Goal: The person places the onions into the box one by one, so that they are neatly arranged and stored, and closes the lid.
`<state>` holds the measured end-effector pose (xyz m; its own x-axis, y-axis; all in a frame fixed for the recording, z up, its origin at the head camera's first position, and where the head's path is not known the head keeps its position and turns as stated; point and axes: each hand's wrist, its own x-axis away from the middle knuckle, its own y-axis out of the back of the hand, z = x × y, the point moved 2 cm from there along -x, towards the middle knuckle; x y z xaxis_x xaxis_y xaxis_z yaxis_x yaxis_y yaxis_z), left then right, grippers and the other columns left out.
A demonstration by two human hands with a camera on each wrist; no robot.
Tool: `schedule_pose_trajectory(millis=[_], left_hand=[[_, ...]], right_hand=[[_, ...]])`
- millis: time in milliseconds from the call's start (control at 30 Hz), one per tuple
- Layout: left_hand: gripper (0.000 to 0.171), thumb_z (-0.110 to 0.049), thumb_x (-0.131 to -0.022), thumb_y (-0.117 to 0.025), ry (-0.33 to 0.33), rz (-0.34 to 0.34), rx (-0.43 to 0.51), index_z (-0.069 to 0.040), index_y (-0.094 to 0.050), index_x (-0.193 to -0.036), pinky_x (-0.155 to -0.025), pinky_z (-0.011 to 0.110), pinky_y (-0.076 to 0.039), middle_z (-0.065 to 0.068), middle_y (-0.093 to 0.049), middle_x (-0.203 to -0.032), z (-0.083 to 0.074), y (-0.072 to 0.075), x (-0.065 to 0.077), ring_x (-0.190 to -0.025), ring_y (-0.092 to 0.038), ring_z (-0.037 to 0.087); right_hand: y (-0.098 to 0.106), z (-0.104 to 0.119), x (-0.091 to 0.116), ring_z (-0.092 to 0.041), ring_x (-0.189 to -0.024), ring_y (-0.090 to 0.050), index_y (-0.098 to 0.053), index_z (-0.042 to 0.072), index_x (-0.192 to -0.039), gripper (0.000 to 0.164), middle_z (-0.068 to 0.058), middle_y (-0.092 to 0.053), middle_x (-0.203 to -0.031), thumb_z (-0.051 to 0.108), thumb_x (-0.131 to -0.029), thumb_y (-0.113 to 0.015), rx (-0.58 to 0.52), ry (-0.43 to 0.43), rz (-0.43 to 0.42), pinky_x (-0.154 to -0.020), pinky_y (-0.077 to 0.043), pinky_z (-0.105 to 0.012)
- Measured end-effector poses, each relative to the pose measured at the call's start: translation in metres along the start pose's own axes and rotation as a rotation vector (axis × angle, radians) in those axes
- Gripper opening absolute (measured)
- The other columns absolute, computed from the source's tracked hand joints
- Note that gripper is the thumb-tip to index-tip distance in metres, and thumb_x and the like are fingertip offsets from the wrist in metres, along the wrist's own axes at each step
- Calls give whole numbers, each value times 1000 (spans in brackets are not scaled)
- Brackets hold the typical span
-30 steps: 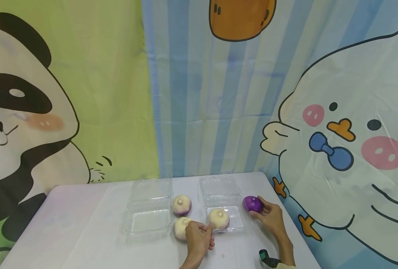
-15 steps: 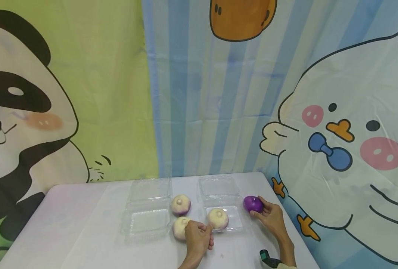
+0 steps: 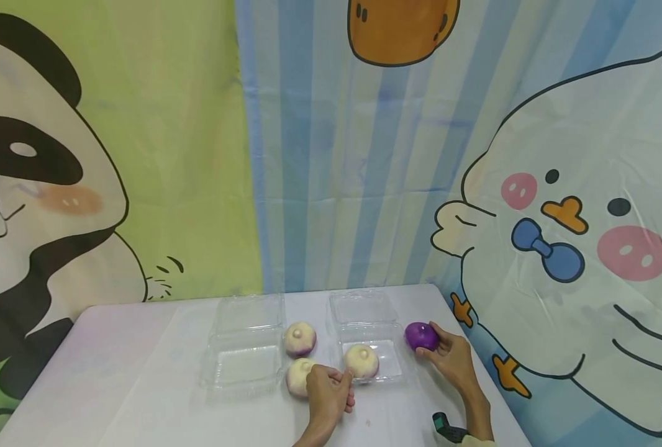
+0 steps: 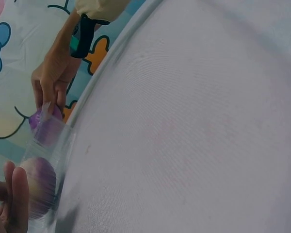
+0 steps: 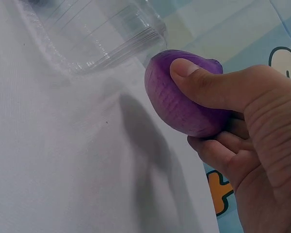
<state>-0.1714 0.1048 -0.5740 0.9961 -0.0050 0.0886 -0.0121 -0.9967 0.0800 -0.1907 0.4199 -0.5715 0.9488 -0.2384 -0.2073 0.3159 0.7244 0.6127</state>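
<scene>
My right hand (image 3: 455, 360) holds a glossy purple onion (image 3: 421, 336) between thumb and fingers, just off the right side of a clear plastic clamshell box (image 3: 389, 363). In the right wrist view, the thumb presses on top of the onion (image 5: 184, 99) and the fingers lie beneath. One cream turnip (image 3: 361, 361) with a purple underside sits in the box. At the box's front left corner, my left hand (image 3: 329, 394) pinches the rim with thumb and forefinger. Its fingers (image 4: 20, 194) show beside the boxed turnip (image 4: 41, 187) in the left wrist view.
Left of the right box lie two more turnips, a rear one (image 3: 300, 339) and a front one (image 3: 297, 376) partly behind my left hand. Another open clear box (image 3: 247, 366) stands left of them on the white table (image 3: 158, 372). A cartoon curtain (image 3: 331, 155) hangs behind.
Both hands keep their places and holds. Only a slight shift of the whole head view shows.
</scene>
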Motion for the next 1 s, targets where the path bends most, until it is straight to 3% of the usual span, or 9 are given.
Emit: schedule_pose_trajectory(millis=[300,1000], left_hand=[[27,-6,-97,-76,4,4,8,9,-73,-75,-39,33,-60,5,-69,-52,0,0,0,-37,-63,11],[26,-6,-96,-76,-23,-1,-7,9,-73,-74,-37,30,-58,5,-68,-50,1,-1,-1,-35,-62,11]], right_hand=[[6,7,0,-52,-139,-63,-51,-3,-158,86,-30,-57,-156,31,-90,-92,63,-17,4,-110,-56,-55],[13,21,1,-55,-136,-63,-54,-1,-157,82,-33,-58,-155,20,-89,-93,34,35,-21,-108,-57,-58]])
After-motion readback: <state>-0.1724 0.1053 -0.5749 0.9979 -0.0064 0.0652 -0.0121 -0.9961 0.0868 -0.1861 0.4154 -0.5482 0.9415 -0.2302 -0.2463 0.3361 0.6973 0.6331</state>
